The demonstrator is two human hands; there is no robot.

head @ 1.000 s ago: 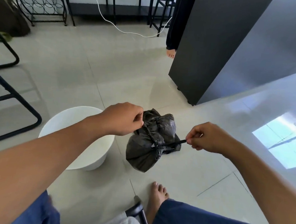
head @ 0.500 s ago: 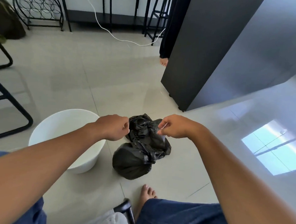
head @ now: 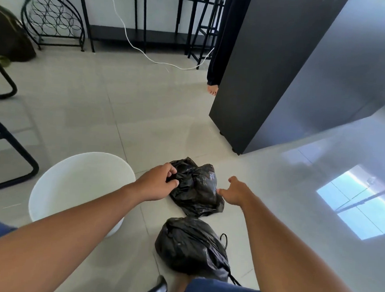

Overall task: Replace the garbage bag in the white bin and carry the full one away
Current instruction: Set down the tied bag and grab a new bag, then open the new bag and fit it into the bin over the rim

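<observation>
Head view: the tied full bag (head: 192, 247), held taut a second ago, now lies on the floor beside the bin (head: 81, 184). Left hand (head: 157, 184) pinches a crumpled fresh bag (head: 195, 189); right hand (head: 234, 191) reaches open-fingered. Relining comes next.

my left hand (head: 160, 184) is gripping the crumpled black bag (head: 198, 189) on the floor (head: 98, 117) | my right hand (head: 235, 191) is reaching open beside it | tied full bag (head: 190, 245) is lying nearer me | white bin (head: 78, 184) is standing left
</observation>
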